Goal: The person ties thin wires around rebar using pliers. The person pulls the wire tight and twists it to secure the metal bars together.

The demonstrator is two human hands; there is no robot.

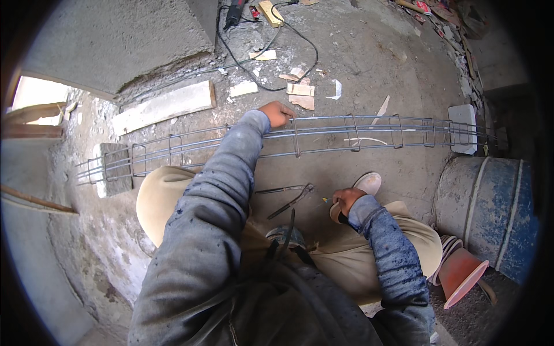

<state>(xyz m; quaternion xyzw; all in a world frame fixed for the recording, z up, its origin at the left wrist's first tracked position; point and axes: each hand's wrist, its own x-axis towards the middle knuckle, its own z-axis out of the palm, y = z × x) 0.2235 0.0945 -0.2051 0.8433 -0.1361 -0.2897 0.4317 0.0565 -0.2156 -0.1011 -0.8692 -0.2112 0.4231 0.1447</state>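
Observation:
A long rebar cage point(322, 129) of thin steel bars and square stirrups lies across in front of me. My left hand point(277, 113) reaches to its far top bar, the fingers pinched at the corner of a steel stirrup point(296, 137). Low by my shoe point(368, 183), my right hand point(347, 200) is closed around a small thing with a yellow and blue tip point(325, 200); most of it is hidden in the fist. Between my feet, pincers point(298, 197) with long dark handles rest on the floor, jaws toward the right.
Concrete blocks point(113, 168) point(462, 129) support the cage ends. A blue drum point(484, 212) and orange buckets point(461, 277) stand at right. Beyond the cage lie a board point(166, 106), wood scraps point(300, 89), a cable point(317, 52) and a power tool point(235, 13).

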